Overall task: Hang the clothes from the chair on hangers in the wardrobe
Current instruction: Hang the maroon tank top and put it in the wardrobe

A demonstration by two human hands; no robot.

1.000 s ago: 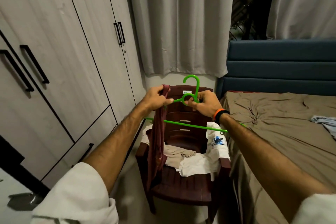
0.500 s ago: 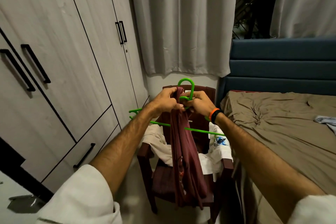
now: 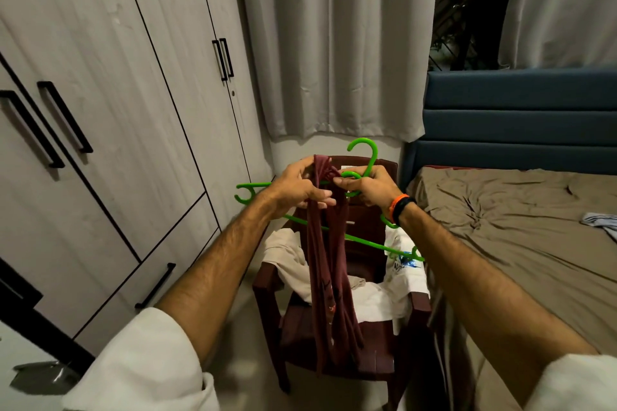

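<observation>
A maroon garment (image 3: pixel 329 264) hangs bunched in a long strip in front of the dark red plastic chair (image 3: pixel 364 364). My left hand (image 3: pixel 300 188) grips its upper part. My right hand (image 3: pixel 369 188) holds the green plastic hanger (image 3: pixel 364 160) at its neck and pinches the garment's top against it. The hanger's bar slants down to the right behind the cloth. Beige and white clothes (image 3: pixel 377 297) lie on the chair seat and arms. The wardrobe (image 3: pixel 110 117) stands at the left, its doors closed.
A bed (image 3: pixel 521 233) with a brown sheet and blue headboard stands to the right, touching the chair. A light blue cloth (image 3: pixel 601 222) lies on it. Grey curtains (image 3: pixel 334 40) hang behind the chair. Wardrobe drawers with black handles sit low at the left.
The maroon garment has been drawn from the chair's left side to the middle, in front of the hanger. My hands have come closer together and the hanger has tilted.
</observation>
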